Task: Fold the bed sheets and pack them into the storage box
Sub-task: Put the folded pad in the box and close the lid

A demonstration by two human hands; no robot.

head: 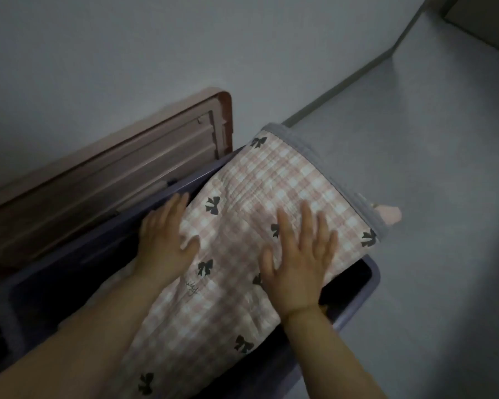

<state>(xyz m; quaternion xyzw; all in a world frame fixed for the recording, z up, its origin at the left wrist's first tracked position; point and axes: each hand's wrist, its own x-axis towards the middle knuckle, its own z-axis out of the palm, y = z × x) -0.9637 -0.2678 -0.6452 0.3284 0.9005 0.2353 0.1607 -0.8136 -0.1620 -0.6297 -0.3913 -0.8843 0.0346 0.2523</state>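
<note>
Sheet (271, 191) going into the box (373, 279) — the packing step, by the look of it nearly done.

Folded and bow-printed, it lies slantwise across the open box, near end down inside, far end poking out over the rim. The left hand (167, 234) lies flat at its left edge and the right hand (300, 254) flat on top; both have straight fingers and grip nothing. Next, the far end likely needs pushing down so the lid (127, 174), propped behind, can close. A cursive word is printed near the left wrist — too blurred to read.
</note>
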